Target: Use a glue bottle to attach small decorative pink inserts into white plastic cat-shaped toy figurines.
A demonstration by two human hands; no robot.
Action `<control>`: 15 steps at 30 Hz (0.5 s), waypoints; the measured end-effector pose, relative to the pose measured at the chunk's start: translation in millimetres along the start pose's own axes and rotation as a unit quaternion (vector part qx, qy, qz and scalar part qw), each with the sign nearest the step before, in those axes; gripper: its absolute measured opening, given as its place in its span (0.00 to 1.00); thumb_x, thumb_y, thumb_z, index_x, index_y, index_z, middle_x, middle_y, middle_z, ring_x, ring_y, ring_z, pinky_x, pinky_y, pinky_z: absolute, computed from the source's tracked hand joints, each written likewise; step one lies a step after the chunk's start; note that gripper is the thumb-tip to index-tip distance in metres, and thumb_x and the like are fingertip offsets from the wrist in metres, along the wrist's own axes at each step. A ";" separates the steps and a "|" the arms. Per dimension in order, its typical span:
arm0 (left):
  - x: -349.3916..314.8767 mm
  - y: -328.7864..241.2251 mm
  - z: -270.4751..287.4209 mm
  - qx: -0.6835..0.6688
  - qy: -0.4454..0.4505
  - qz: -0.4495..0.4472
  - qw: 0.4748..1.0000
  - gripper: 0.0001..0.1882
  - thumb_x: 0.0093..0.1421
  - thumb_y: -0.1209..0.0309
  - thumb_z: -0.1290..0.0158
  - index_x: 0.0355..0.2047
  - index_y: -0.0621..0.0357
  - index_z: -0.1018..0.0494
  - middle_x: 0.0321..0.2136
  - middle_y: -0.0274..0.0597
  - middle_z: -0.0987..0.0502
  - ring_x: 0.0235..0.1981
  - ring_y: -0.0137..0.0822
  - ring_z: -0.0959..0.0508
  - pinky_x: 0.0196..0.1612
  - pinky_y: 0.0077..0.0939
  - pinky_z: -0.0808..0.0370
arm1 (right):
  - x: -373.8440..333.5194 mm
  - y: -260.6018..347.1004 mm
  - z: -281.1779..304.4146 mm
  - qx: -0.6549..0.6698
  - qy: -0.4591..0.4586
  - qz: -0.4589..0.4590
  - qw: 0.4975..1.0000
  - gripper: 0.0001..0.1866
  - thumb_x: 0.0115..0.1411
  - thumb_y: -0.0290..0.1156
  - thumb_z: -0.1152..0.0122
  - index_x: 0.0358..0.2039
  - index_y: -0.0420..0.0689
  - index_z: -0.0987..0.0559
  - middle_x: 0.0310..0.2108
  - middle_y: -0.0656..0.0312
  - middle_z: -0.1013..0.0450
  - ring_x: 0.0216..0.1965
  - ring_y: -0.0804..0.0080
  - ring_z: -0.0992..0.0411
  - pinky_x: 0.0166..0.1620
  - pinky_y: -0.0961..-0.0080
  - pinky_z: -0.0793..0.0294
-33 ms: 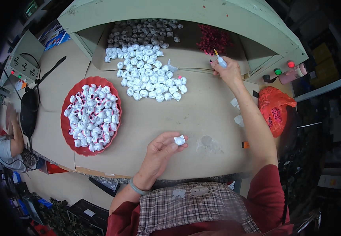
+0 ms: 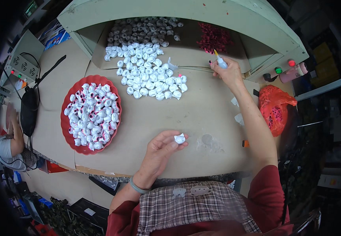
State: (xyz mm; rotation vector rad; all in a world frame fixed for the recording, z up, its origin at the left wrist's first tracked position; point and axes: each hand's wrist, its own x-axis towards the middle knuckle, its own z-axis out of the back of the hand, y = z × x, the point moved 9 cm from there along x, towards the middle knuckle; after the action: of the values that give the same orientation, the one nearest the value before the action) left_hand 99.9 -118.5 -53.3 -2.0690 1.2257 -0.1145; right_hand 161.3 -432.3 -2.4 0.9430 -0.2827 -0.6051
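Between the thumb and fingers of my left hand (image 2: pixel 158 151) is a small white cat-head-shaped piece (image 2: pixel 180 139), its two pointed ears up. My right hand (image 2: pixel 227 72) is closed round a small white squeeze bottle (image 2: pixel 221 62) with a yellow tip. A tiny dark pink bit shows at that hand's fingertips; whether it is pinched there I cannot tell. Just beyond lies a heap of small dark pink pieces (image 2: pixel 214 38). Many similar white pieces (image 2: pixel 149 72) are spread left of it. A red scalloped bowl (image 2: pixel 65 126) holds white pieces, several with pink parts.
A pale green metal hood (image 2: pixel 178 11) arches over the table's far side, with a red and a green light at its right. An orange-red plastic bag (image 2: pixel 273 98) with pink pieces sits at right. A black pouch (image 2: pixel 28 112) and another person's arm (image 2: pixel 16 135) are at left.
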 end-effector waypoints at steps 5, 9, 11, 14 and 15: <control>-2.5 -0.6 0.7 0.008 0.007 -0.014 1.000 0.13 0.62 0.79 0.51 0.48 0.63 0.31 0.46 0.54 0.25 0.44 0.36 0.22 0.49 0.25 0.26 | -76.7 20.0 -29.4 0.206 0.086 -0.002 0.975 0.04 0.54 0.25 0.38 0.30 0.41 0.24 0.22 0.69 0.30 0.23 0.85 0.34 0.26 0.85 0.36; -5.9 1.0 3.0 0.012 0.008 -0.016 1.000 0.14 0.62 0.78 0.51 0.48 0.64 0.31 0.46 0.55 0.25 0.43 0.36 0.22 0.47 0.24 0.25 | -144.3 27.5 -51.3 0.267 0.162 -0.024 0.950 0.04 0.54 0.23 0.38 0.31 0.40 0.23 0.23 0.70 0.30 0.23 0.86 0.35 0.26 0.87 0.36; -6.5 2.5 3.4 0.011 0.000 -0.013 1.000 0.14 0.62 0.78 0.50 0.49 0.64 0.30 0.46 0.54 0.25 0.43 0.36 0.22 0.46 0.24 0.25 | -167.7 25.1 -57.8 0.268 0.178 -0.049 0.945 0.04 0.55 0.22 0.39 0.31 0.39 0.23 0.23 0.71 0.30 0.23 0.87 0.35 0.26 0.88 0.36; -6.0 1.6 0.4 0.050 -0.001 -0.028 0.998 0.14 0.62 0.76 0.50 0.49 0.63 0.29 0.45 0.48 0.23 0.42 0.35 0.22 0.46 0.26 0.26 | -191.3 31.5 -70.1 0.332 0.236 -0.039 0.912 0.02 0.56 0.22 0.40 0.31 0.39 0.23 0.24 0.70 0.30 0.24 0.86 0.34 0.27 0.88 0.35; -6.4 -0.2 -0.1 0.072 -0.005 -0.043 0.996 0.14 0.62 0.76 0.50 0.49 0.64 0.29 0.44 0.47 0.23 0.42 0.34 0.22 0.45 0.25 0.26 | -196.1 30.3 -71.3 0.331 0.234 -0.042 0.913 0.02 0.56 0.22 0.40 0.31 0.39 0.23 0.24 0.70 0.30 0.24 0.86 0.34 0.27 0.88 0.35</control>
State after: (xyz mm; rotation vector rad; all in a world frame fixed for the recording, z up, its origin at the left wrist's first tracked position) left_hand 96.5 -113.4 -51.4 -1.9929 1.0905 -0.2255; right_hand 49.3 -253.9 -11.7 1.7293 -0.0039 -0.3372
